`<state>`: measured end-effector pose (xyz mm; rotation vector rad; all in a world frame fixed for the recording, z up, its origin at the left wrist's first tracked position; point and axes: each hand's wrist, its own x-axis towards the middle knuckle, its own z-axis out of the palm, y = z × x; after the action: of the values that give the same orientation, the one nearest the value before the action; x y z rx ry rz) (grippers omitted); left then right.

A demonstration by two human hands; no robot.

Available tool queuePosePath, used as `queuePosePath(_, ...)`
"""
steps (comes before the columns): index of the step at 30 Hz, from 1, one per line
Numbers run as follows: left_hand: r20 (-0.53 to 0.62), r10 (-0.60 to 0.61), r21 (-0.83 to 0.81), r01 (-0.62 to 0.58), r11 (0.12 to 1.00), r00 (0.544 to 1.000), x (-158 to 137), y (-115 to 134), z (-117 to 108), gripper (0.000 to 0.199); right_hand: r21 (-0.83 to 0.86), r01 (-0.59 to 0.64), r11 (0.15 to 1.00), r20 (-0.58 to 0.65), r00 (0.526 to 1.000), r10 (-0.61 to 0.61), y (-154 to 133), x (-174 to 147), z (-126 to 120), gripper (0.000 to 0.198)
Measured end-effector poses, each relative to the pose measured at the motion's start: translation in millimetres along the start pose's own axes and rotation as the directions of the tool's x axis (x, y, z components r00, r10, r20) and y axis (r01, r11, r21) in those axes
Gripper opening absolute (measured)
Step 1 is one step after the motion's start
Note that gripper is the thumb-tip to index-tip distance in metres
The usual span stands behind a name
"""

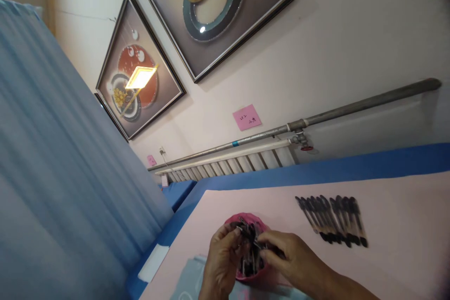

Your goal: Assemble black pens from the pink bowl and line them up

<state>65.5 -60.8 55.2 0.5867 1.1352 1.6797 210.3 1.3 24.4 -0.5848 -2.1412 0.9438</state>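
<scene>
My left hand [221,258] is over the left side of a round pink basket [251,217], its thumb and fingers pinched on a slim dark piece [239,228]. From the right, my right hand [286,253] reaches over the same basket with thumb and forefinger closed near another thin dark stick. Blur and the fingers hide exactly what each pinch holds. Many slender dark sticks [249,262], some with shiny parts, fill the basket. To the right lies a row of several double-ended brush-like sticks [333,220], dark at both ends with a tan band.
A pale pink sheet [397,225] covers the blue table [383,164]. Light-blue plastic [190,276] lies under the basket's near side, and a white paper [153,262] sits at the left edge. A blue curtain [63,159] hangs left; a radiator [242,165] and pipe run along the wall.
</scene>
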Motion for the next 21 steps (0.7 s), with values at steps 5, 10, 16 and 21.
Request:
queuePosePath(5, 0.012, 0.005, -0.011, -0.005, 1.0, 1.0, 0.1, -0.9, -2.0, 0.019, -0.081, 0.07, 0.994, -0.061, 0.995, -0.075, -2.8, -2.8, 0.3, 0.02)
queuePosePath(10, 0.06, 0.008, -0.032, -0.006, 0.999, 0.998, 2.3, -3.8, -5.8, 0.018, -0.026, -0.012, 1.0, -0.065, 0.998, 0.011, -2.0, -3.2, 4.0, 0.015)
queuePosePath(16, 0.017, 0.015, -0.095, -0.013, 0.995, 1.0, 8.0, -8.9, -7.8, 0.017, 0.259, -0.093, 0.961, -0.018, 0.995, 0.101, 7.2, 3.0, 14.9, 0.021)
queuePosePath(21, -0.053, 0.026, -0.129, -0.032, 0.991, 0.998, 13.6, -10.7, -8.9, 0.015, 0.142, -0.105, 0.984, -0.107, 0.987, 0.121, 8.6, 3.2, 17.4, 0.019)
